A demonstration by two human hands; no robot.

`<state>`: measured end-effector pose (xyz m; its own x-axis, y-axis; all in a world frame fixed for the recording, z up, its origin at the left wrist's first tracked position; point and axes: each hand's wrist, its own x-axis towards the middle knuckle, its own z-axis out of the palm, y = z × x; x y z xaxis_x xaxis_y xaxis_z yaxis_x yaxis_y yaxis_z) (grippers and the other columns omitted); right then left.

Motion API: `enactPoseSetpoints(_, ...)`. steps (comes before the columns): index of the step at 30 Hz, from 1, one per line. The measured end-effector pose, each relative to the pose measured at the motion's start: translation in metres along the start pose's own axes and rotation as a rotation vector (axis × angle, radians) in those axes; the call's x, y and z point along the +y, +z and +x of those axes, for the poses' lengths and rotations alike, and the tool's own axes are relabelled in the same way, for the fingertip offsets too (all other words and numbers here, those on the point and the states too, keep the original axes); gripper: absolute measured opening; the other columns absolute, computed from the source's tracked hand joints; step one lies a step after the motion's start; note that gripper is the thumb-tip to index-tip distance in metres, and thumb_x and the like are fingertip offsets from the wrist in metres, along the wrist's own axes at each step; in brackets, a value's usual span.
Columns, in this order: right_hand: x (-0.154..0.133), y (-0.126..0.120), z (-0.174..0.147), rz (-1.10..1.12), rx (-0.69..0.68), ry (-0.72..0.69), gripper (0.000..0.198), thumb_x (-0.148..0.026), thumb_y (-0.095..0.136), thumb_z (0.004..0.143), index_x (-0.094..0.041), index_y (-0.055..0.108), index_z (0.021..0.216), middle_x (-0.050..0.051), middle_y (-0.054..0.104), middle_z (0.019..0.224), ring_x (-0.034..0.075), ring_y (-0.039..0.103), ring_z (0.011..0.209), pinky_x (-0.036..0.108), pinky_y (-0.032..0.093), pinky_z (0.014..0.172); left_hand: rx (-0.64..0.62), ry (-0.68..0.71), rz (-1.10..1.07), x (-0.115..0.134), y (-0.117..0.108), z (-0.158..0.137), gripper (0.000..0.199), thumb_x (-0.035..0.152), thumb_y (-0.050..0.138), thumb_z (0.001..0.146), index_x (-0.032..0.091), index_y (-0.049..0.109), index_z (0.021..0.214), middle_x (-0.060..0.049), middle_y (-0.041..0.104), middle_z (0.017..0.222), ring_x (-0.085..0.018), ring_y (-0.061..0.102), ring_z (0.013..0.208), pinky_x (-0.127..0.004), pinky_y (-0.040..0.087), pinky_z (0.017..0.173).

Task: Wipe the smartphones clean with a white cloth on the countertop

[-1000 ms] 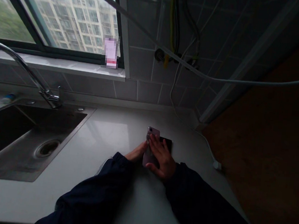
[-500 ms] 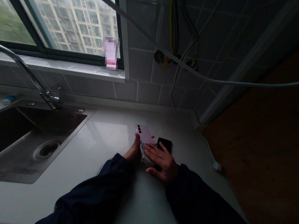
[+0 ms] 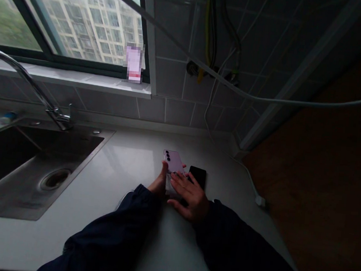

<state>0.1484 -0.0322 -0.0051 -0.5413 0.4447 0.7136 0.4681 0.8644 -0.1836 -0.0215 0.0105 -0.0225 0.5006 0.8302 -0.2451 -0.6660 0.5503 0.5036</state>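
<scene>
A pink phone [image 3: 173, 162] with several camera lenses on its back lies tilted in my left hand [image 3: 160, 182], whose thumb grips its left edge and whose fingertips show at the right edge. Over the phone's lower part is a thin, pale, crumpled sheet [image 3: 170, 189]; whether it is tissue or clear film I cannot tell. My right hand [image 3: 191, 195] lies on this sheet with fingers stretched out flat and thumb apart. Just behind the right hand, a black phone-shaped slab [image 3: 198, 175] rests on the white counter [image 3: 134, 161], partly covered by the fingers.
To the left is a steel sink [image 3: 69, 142] with a curved chrome faucet [image 3: 35, 85]. On the windowsill stands a blurred pink item [image 3: 134, 64]. A white cable [image 3: 256, 99] hangs across the view, and a white plug [image 3: 260, 200] lies near the counter's right edge.
My right hand has slid slightly left across the lower part of the pink phone, and the pale sheet has shifted with it. My left hand keeps its hold on the phone.
</scene>
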Motion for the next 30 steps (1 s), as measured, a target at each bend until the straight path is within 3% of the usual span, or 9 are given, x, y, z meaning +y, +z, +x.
enactPoseSetpoints(8,0.012,-0.004,-0.002,-0.009,0.094,-0.023,0.057,-0.014,0.059,0.095,-0.023,0.047,0.15,0.012,0.068,0.134,0.024,0.055,0.136,0.051,0.041,0.116,0.064,0.145,0.026,-0.006,-0.011,0.009,0.075,0.074,0.056,0.085,0.013,0.061,0.128,-0.014,0.074,0.099,-0.026,0.074,0.088,-0.036,0.057,0.083)
enactPoseSetpoints(14,0.013,0.0,-0.006,0.016,0.097,0.021,0.056,-0.015,0.056,0.097,-0.027,0.048,0.151,0.008,0.069,0.133,0.023,0.064,0.127,0.047,0.049,0.113,0.009,0.222,0.164,-0.016,-0.011,0.009,0.054,0.057,0.077,0.078,0.014,0.067,0.11,-0.013,0.074,0.102,-0.029,0.071,0.102,-0.036,0.055,0.089)
enactPoseSetpoints(17,0.014,-0.001,-0.009,0.055,0.127,0.163,0.052,-0.016,0.055,0.097,-0.032,0.055,0.146,0.003,0.069,0.132,0.024,0.068,0.121,0.045,0.053,0.11,-0.047,0.2,0.155,-0.016,-0.006,0.007,0.054,0.057,0.073,0.082,0.016,0.066,0.117,-0.012,0.071,0.11,-0.031,0.071,0.101,-0.039,0.057,0.086)
enactPoseSetpoints(20,0.017,-0.003,-0.009,0.113,0.253,0.441,0.038,-0.027,0.062,0.095,-0.031,0.068,0.132,0.003,0.076,0.121,0.025,0.076,0.106,0.038,0.062,0.097,-0.068,0.188,0.12,-0.012,0.003,0.007,0.055,0.058,0.074,0.081,0.019,0.065,0.119,-0.011,0.069,0.116,-0.028,0.072,0.096,-0.044,0.059,0.084)
enactPoseSetpoints(23,0.021,-0.004,-0.005,0.188,0.376,0.676,0.031,-0.04,0.069,0.092,-0.026,0.075,0.119,0.005,0.08,0.108,0.025,0.078,0.094,0.034,0.065,0.085,-0.033,0.165,0.078,-0.006,0.011,0.006,0.04,0.047,0.07,0.089,0.02,0.064,0.118,-0.011,0.067,0.123,-0.025,0.071,0.1,-0.04,0.058,0.087)
enactPoseSetpoints(26,0.028,-0.003,-0.002,0.279,0.444,0.772,0.037,-0.045,0.071,0.089,-0.022,0.076,0.116,0.008,0.079,0.11,0.027,0.077,0.099,0.039,0.064,0.089,0.034,0.186,0.064,-0.002,0.014,0.006,0.029,0.035,0.066,0.094,0.02,0.064,0.118,-0.01,0.066,0.129,-0.024,0.071,0.101,-0.038,0.058,0.085)
enactPoseSetpoints(30,0.033,0.0,-0.001,0.383,0.437,0.81,0.042,-0.046,0.072,0.087,-0.02,0.075,0.119,0.011,0.078,0.114,0.029,0.076,0.105,0.044,0.062,0.095,0.067,0.214,0.057,-0.001,0.013,0.004,0.025,0.032,0.064,0.094,0.02,0.065,0.116,-0.01,0.068,0.124,-0.025,0.072,0.098,-0.039,0.059,0.08)
